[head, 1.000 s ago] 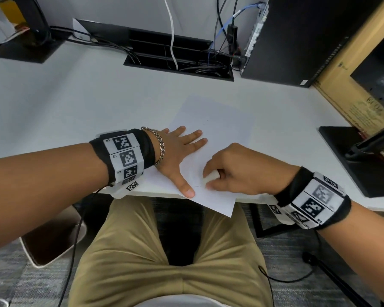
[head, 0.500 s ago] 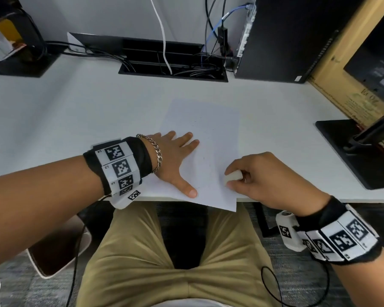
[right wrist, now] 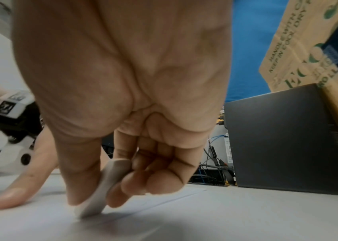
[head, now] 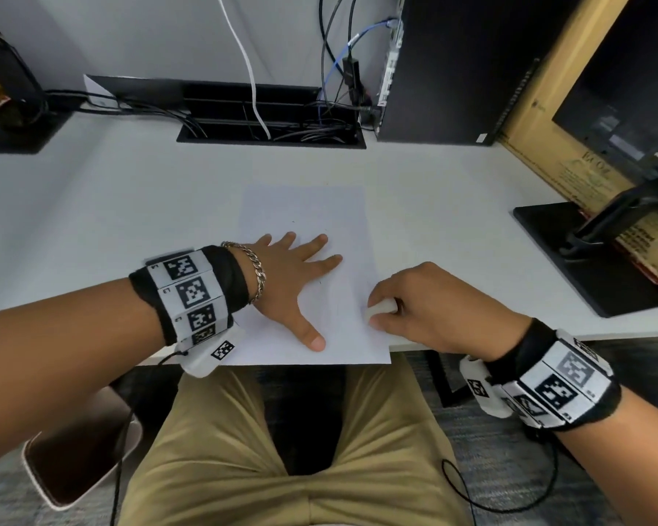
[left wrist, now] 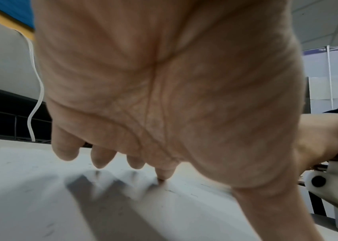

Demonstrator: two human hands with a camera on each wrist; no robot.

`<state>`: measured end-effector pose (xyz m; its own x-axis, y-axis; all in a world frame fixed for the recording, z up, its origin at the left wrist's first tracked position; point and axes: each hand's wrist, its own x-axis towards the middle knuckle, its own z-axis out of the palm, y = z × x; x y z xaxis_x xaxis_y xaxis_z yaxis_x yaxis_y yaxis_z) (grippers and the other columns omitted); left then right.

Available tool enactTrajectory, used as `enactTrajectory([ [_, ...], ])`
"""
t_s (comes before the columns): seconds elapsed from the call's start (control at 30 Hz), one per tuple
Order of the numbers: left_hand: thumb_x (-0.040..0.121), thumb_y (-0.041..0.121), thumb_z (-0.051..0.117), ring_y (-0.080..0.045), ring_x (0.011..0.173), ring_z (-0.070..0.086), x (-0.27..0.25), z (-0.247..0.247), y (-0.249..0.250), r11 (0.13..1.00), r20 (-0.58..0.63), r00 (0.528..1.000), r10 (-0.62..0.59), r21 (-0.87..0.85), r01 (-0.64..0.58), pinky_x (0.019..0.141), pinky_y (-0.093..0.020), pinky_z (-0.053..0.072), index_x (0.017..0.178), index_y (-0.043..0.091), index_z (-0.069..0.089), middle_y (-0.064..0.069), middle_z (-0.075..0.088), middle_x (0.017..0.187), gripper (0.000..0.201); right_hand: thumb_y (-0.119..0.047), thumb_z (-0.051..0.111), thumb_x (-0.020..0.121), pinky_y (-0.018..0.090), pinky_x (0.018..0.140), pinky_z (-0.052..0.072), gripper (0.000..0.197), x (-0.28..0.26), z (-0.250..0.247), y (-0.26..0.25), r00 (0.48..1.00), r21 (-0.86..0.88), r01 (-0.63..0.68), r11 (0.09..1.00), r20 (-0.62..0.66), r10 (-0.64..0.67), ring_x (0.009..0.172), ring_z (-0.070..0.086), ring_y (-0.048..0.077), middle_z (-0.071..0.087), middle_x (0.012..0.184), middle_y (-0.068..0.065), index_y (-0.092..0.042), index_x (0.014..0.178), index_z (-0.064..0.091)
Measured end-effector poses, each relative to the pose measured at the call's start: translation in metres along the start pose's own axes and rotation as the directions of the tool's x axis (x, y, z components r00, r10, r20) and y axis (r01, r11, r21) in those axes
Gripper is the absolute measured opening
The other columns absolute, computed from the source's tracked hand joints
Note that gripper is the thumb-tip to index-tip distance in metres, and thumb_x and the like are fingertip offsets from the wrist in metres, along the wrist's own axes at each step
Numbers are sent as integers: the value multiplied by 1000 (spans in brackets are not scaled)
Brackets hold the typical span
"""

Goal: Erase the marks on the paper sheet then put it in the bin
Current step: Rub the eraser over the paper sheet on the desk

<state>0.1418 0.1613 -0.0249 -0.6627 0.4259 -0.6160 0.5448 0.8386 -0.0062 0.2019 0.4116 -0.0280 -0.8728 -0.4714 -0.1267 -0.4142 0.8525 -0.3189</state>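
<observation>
Since the earlier frame, right hand (head: 430, 305) slid its pinched eraser (head: 381, 310) rightward to the paper's (head: 312, 210) edge. Left hand (head: 289, 275) pressed flat. Computer tower (head: 453, 66) stood beyond; paper lay lengthwise front-to-back on the tabletop (head: 111, 191).

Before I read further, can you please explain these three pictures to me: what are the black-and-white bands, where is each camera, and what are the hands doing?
No machine here: a seated person works with bare hands. The patterned bands on both wrists carry small cameras. One picture comes from a camera on the head, looking down at a white desk. The other two look along each hand from the wrist. A paper sheet lies on the desk near its front edge. The left hand lies flat on it with fingers spread, holding it down. The right hand pinches a white eraser, whose tip touches the paper. Behind stand a black computer case and cables.
</observation>
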Motion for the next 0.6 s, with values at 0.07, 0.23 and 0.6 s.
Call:
enactTrajectory([
  [0.07, 61, 100, 60, -31, 160, -18, 0, 1, -1, 1000, -1, 1000, 3, -9, -3, 127, -60, -5, 157, 50, -27, 14, -35, 166, 138, -47, 63, 93, 21, 77, 48, 28, 0, 0, 0, 1000, 3, -6, 1000, -8, 6, 79, 57, 1, 67, 87, -15, -34, 116, 72],
  [0.23, 59, 102, 58, -31, 160, -16, 2, 3, -2, 1000, -1, 1000, -11, -1, 11, 127, -60, -5, 155, 52, -28, 14, -34, 167, 138, -47, 63, 95, 27, 85, 50, 33, 17, -4, -12, 1000, -22, -4, 1000, -15, 3, 90, 58, 5, 72, 105, -9, -33, 124, 70],
  [0.6, 57, 103, 58, -36, 159, -17, 4, 5, -1, 1000, 1, 1000, -21, -11, 21, 126, -64, -3, 154, 53, -30, 15, -36, 166, 139, -38, 58, 101, 36, 85, 52, 34, 36, 1, -29, 987, -98, 122, 988, 115, -110, 98, 61, 18, 67, 106, 0, -24, 130, 67],
])
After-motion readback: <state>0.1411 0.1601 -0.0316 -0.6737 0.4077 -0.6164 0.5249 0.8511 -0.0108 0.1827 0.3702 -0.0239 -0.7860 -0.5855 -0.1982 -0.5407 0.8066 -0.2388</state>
